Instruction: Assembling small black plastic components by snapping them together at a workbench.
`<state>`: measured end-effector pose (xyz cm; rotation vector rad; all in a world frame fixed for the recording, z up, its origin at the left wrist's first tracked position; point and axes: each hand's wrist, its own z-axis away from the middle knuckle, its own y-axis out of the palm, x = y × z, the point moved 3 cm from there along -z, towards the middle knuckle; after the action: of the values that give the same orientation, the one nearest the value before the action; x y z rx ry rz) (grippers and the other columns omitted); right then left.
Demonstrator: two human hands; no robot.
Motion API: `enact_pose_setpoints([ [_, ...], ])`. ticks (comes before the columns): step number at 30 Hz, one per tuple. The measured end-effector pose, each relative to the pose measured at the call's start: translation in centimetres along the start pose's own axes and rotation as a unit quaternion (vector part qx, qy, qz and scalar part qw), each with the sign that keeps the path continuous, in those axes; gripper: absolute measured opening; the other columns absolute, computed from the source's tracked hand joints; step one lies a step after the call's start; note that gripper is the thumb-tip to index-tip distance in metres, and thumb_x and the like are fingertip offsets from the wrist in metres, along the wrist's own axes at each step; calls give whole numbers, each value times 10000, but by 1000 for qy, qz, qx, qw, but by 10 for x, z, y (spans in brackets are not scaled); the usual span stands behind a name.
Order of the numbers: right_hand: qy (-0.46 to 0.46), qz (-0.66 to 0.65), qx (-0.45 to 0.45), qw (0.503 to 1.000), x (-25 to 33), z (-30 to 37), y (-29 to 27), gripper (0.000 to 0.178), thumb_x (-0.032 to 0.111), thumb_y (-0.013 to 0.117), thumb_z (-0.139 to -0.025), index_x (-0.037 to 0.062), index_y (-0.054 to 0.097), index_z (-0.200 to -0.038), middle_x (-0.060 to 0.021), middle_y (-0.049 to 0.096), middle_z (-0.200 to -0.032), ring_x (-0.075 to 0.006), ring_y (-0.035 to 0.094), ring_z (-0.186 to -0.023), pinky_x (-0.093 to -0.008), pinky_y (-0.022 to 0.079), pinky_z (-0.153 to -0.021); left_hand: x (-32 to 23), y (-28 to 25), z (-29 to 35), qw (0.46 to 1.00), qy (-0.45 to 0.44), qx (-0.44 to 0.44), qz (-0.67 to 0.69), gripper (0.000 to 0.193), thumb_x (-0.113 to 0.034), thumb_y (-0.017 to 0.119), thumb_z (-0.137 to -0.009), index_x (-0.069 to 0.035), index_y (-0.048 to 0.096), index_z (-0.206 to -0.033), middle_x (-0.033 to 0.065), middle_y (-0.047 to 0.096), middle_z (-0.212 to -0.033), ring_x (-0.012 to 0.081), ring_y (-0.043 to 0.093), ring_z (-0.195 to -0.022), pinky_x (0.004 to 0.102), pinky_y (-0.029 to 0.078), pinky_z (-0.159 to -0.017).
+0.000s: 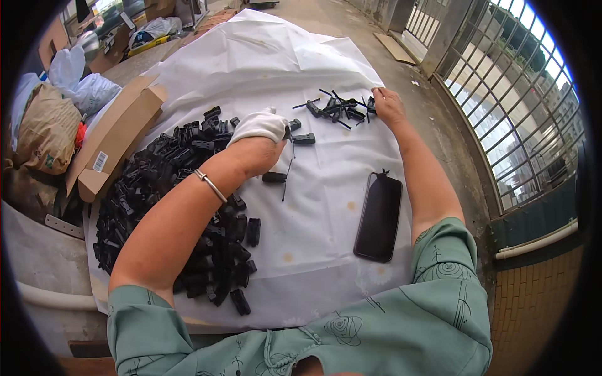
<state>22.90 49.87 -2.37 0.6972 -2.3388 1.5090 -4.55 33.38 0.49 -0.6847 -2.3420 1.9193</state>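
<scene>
A black part (294,125) sits in the grasp of the gloved left hand (258,130), over the cloth (313,229). The right hand (389,105) touches a small pile (356,114), grip unclear. A phone (379,219) and large heap (169,160) lie nearby.

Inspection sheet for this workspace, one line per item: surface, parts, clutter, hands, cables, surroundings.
Surface: white cloth, creased, with faint spots.
Parts: big heap of black pieces at left; small pile with thin sticks at far right; a few loose pieces between.
Clutter: phone lying at right; carton along the left edge; bags beyond it.
Hands: left hand, white-gloved, beside the loose pieces; bare right hand at the small pile's right end; both grips unclear.
Cables: nothing seen.
Surroundings: concrete floor and barred fence at right.
</scene>
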Motion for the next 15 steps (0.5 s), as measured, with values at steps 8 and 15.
enact_pose_setpoints([
  [8, -104, 11, 230, 968, 85, 21, 56, 352, 336, 449, -858, 127, 621, -1083, -101, 611, -1084, -278, 549, -1037, -324, 421, -888, 6, 42, -36, 941, -153, 295, 56, 364, -308, 439, -872, -24, 612, -1020, 203, 596, -1021, 335, 551, -1000, 379, 411, -895],
  [15, -185, -97, 242, 947, 120, 126, 37, 319, 318, 434, -863, 100, 648, -952, -119, 631, -975, -305, 566, -952, -392, 441, -833, -39, 28, 39, 961, -32, 265, 77, 342, -222, 545, -805, -33, 536, -1090, 193, 588, -947, 304, 583, -859, 360, 465, -766],
])
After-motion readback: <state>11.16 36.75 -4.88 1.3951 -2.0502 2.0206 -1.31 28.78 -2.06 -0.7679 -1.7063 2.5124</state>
